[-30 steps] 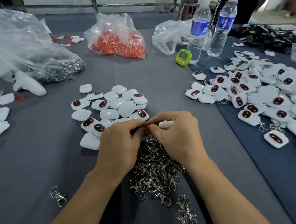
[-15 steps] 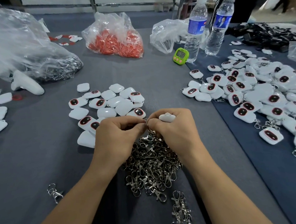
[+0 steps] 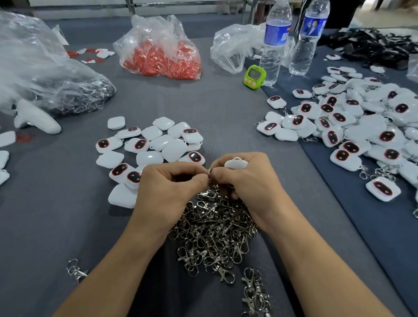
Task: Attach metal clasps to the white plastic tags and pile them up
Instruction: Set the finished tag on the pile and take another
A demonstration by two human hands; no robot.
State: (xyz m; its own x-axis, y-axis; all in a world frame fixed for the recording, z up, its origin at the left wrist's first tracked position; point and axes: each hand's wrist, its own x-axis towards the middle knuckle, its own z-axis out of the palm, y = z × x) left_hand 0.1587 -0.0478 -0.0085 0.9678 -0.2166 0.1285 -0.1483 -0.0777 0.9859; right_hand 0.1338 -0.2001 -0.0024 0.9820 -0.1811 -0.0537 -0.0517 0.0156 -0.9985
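1. Above the clasp heap (image 3: pixel 215 231), the right hand (image 3: pixel 250 184) gripped a white tag (image 3: pixel 236 163) while the left hand (image 3: pixel 170 185) pinched a clasp ring (image 3: pixel 209 175).
2. A slipped pinch risked losing the ring in that heap.

The tags (image 3: pixel 151 147) mid-surface are white, many bearing a black oval ringed in red. The clasps (image 3: pixel 215 231) by the near edge are shiny silver. They lie on a grey cloth (image 3: pixel 48 229), with a navy cloth (image 3: pixel 392 257) along the right edge. Toward the far edge sit a clear bag (image 3: pixel 162 58) of orange-red pieces, a lime-green timer (image 3: pixel 254 77) with pink buttons, and blue-labelled bottles (image 3: pixel 275 35).
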